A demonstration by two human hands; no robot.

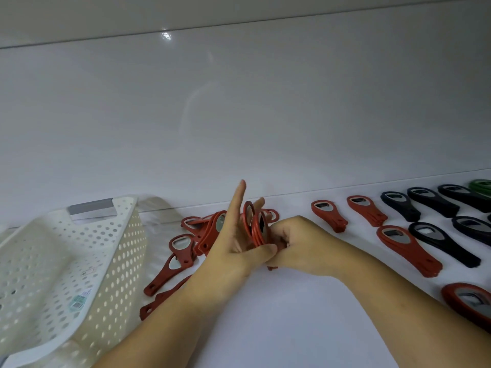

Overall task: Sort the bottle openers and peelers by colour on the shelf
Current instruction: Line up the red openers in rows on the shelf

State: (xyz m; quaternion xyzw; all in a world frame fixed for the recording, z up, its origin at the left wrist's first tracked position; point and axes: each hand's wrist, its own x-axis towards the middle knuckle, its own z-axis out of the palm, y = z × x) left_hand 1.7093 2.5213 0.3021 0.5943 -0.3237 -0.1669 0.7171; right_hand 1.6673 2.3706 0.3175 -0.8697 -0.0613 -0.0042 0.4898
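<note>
A white perforated basket [132, 219] is sitting at the left of the shelf [265, 314], tilted up on one side. Just beside it, loose red openers [186, 251] are lying in a jumble, their handles pointing different ways.

The left hand [225, 256] is rising from that pile. Its forefinger is pointing straight up, its other fingers are lying fairly straight behind the held stack [256, 227], and its thumb is pressing across the foot of the stack. The stack is a bundle of red openers standing on end above the shelf, with the round heads and grey metal inserts uppermost and the long axis near upright. The right hand [297, 243] is meeting it from the other side, fingers curled round the handles low down.

To the right, sorted red stacks [409, 251] are lying flat, heads toward the back wall and handles toward the person. Beyond them are dark stacks [433, 201], and green ones [481, 185] are showing at the far edge.

The red rows are lying to the right of the fingers, so the right hand is probably the nearer one for setting the bundle down. The bundle would need tipping from upright to flat, heads away, to match its neighbours. The person seems to be squaring the pieces before placing them.
</note>
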